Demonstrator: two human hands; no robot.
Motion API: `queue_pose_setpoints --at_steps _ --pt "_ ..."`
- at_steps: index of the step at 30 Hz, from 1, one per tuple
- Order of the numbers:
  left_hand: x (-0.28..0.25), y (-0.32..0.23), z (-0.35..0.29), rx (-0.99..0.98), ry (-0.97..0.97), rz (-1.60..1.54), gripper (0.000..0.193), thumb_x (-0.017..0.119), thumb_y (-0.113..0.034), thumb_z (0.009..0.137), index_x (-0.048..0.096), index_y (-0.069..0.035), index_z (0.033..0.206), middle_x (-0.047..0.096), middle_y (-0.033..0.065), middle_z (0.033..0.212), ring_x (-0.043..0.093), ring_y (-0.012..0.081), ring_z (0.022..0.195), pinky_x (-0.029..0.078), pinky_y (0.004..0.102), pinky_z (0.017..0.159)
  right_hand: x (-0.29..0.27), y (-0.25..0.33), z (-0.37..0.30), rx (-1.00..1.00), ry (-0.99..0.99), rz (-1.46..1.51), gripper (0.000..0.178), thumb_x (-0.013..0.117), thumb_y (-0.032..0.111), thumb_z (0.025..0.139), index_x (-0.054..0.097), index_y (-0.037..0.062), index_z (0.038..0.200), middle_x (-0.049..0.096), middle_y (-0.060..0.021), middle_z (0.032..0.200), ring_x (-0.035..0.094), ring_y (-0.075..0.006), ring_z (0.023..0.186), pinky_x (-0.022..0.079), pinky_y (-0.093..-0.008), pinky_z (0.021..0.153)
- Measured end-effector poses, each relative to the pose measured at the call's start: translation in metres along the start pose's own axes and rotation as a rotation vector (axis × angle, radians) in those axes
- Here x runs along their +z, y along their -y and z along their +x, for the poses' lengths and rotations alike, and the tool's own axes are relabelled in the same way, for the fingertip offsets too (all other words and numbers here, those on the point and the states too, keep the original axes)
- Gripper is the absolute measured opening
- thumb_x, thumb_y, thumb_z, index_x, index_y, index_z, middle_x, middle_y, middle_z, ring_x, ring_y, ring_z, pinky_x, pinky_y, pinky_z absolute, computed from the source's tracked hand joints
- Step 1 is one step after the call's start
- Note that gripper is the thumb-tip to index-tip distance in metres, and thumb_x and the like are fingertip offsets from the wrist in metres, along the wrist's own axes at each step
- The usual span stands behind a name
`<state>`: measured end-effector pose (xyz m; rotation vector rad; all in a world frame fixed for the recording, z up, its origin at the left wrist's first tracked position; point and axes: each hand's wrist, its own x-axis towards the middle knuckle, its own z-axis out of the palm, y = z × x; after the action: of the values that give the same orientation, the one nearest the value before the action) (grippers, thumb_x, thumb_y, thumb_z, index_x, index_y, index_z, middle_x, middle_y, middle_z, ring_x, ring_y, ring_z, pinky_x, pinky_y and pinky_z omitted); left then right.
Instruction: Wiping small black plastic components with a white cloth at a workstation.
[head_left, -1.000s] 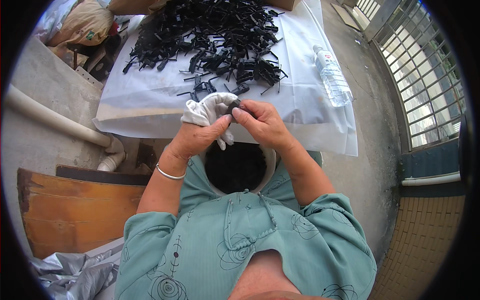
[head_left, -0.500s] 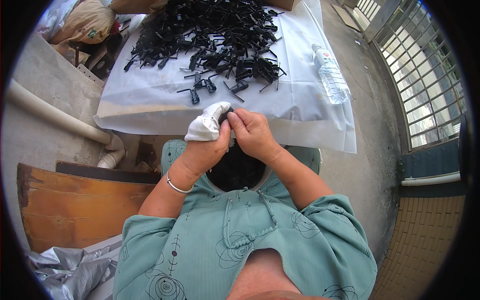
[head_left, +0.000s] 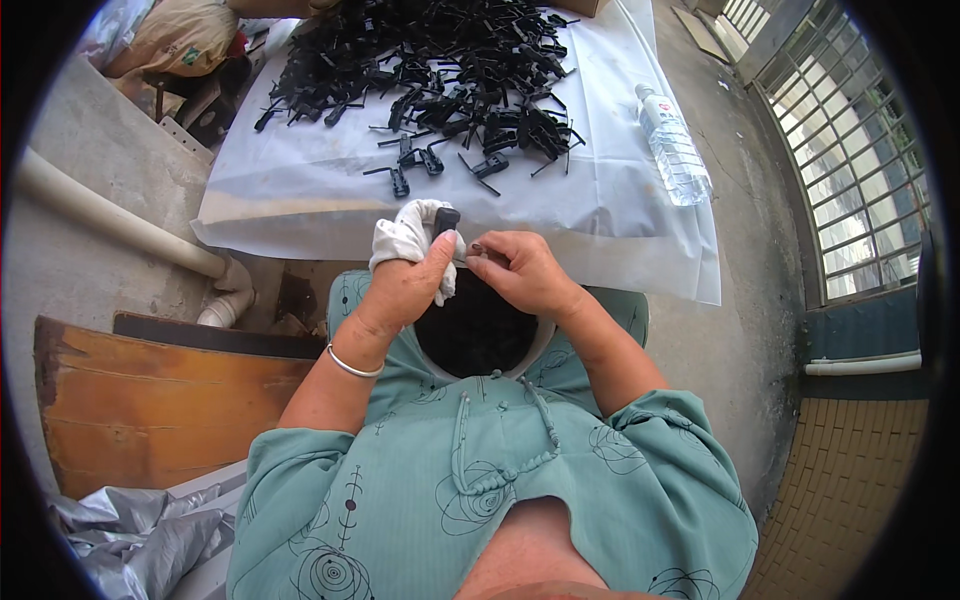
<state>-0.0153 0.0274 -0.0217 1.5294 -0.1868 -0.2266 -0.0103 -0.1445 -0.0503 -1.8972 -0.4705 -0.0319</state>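
My left hand point(head_left: 412, 280) grips a small black plastic part point(head_left: 447, 219), its thumb against it. A white cloth or glove point(head_left: 402, 238) covers that hand's fingers. Close beside it, a little to the right, my right hand point(head_left: 528, 272) has its thumb and forefinger pinched together. A tiny dark tip shows at that pinch, too small to name. Both hands are above a pale bucket point(head_left: 543, 345) between my knees, with dark contents inside. Beyond them, several loose black clip-like parts point(head_left: 399, 182) lie near the table's front.
A large pile of black parts point(head_left: 430, 70) covers the far side of the table, which has a white plastic sheet point(head_left: 620, 235) over it. A clear water bottle point(head_left: 672, 145) lies on the right. A pale pipe point(head_left: 120, 215) and an orange-brown board point(head_left: 170, 410) are at the left.
My hands have drawn apart slightly; the right hand has shifted right and a little down. The black part in the left hand now stands clearer above the thumb.
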Motion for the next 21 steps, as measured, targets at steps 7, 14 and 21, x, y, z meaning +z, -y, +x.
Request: queue_pose_setpoints --at_steps 7,14,21 --pt "0.002 0.001 -0.001 0.014 0.002 -0.098 0.032 0.040 -0.006 0.091 0.037 -0.003 0.122 0.054 0.0053 0.080 0.046 0.0059 0.047 0.037 0.0188 0.040 -0.016 0.019 0.005 -0.052 0.006 -0.069 0.009 0.065 0.008 0.077 0.063 0.0023 0.084 0.054 -0.0046 0.063 0.047 -0.0106 0.053 0.039 -0.0239 0.050" --pt "0.002 0.000 -0.001 0.043 0.052 0.072 0.035 0.039 -0.006 0.090 0.036 -0.003 0.124 0.052 0.0035 0.078 0.043 0.0046 0.050 0.036 0.0187 0.042 -0.007 -0.001 0.010 -0.379 -0.144 -0.066 0.014 0.067 0.007 0.077 0.060 0.0018 0.087 0.047 -0.0019 0.057 0.043 -0.0083 0.052 0.039 -0.0238 0.049" --pt "0.001 -0.001 -0.005 0.009 0.167 -0.084 0.028 0.042 -0.006 0.085 0.043 -0.002 0.113 0.049 0.0009 0.078 0.041 0.0044 0.056 0.035 0.0189 0.049 0.005 0.016 0.009 -0.034 -0.130 0.263 0.011 0.061 0.009 0.082 0.054 0.0007 0.084 0.049 -0.0042 0.060 0.045 -0.0127 0.055 0.040 -0.0250 0.053"
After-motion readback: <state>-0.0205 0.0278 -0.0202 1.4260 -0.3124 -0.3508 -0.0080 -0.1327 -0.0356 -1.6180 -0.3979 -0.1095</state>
